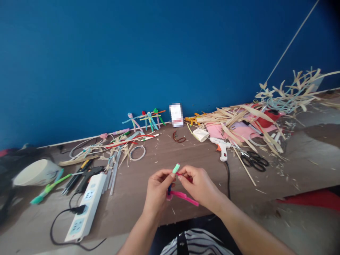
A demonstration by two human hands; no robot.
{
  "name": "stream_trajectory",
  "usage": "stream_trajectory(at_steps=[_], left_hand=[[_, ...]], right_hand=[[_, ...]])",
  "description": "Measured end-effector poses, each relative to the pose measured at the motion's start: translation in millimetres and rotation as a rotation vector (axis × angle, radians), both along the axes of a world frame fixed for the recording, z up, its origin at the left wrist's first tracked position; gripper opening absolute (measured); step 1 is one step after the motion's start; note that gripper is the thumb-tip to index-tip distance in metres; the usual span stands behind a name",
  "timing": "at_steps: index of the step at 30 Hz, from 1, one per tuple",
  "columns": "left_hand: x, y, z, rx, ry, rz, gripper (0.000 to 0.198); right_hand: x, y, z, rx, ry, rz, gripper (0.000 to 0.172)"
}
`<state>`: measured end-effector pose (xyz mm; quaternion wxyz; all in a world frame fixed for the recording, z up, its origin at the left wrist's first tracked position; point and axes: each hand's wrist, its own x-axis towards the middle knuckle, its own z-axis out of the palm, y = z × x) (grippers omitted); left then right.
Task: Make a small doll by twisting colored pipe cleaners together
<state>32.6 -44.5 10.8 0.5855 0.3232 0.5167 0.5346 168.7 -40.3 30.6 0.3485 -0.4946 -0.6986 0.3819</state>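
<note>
Close in front of me, both hands are on a small pipe-cleaner piece (186,197). It has a pale green wound top, a dark blue middle and bright pink lengths sticking out to the lower right. My left hand (160,184) pinches it just below the pale green end (176,168). In my right hand (195,182), thumb and fingers close on a thin red pipe cleaner (181,174) beside that end. My fingers hide part of the piece. Against the wall lean several pipe-cleaner figures (151,120) in mixed colours.
A white power strip (87,205) and a black glue gun (91,173) lie left, near a white bowl (37,172). On the right are a white glue gun (221,147) with a trailing cord, black-handled scissors (255,160) and a heap of dried strips (233,118).
</note>
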Motion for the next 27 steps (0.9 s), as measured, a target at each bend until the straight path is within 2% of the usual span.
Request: stream_trajectory(at_steps=[5, 9, 14, 18, 21, 24, 27], left_hand=[[-2, 0, -3.4, 0.057, 0.156, -0.004, 0.017], [-2, 0, -6.1, 0.176, 0.309, -0.001, 0.010], [-2, -2, 0.0, 0.333, 0.519, -0.025, 0.006], [-5, -3, 5.9, 0.415, 0.742, -0.133, 0.010], [-8, -3, 9.0, 0.463, 0.911, -0.210, 0.013], [-11, -2, 13.7, 0.497, 0.974, -0.309, 0.015], [-15, 0, 20.6, 0.529, 0.949, -0.445, 0.019]], right_hand=[[0, -2, 1.2, 0.036, -0.075, 0.028, 0.013], [1, -4, 2.1, 0.073, -0.164, 0.047, 0.014], [2, -5, 4.5, 0.129, -0.441, 0.056, 0.012], [0, -6, 9.7, 0.147, -0.698, 0.116, 0.015], [-1, -4, 15.5, 0.178, -0.784, 0.163, 0.015], [3, 3, 24.0, 0.226, -0.774, 0.225, 0.014], [11, 18, 30.7, 0.196, -0.631, 0.326, 0.011]])
